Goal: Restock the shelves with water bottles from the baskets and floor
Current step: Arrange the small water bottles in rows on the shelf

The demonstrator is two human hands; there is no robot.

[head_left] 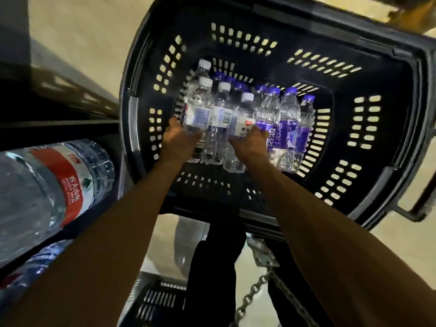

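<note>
Head view: both hands, left hand (180, 140) and right hand (251, 143), clamped around white-capped bottles (220, 114) in basket (368, 74). Thin, slick plastic, heavy together; grip mid-body.

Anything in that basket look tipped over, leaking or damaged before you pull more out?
Nothing stands out. The white-capped bottles and purple-labelled bottles stand upright and capped in the black basket, with no water pooled that I can see. Both the left hand and the right hand are on the white-capped ones.
</note>
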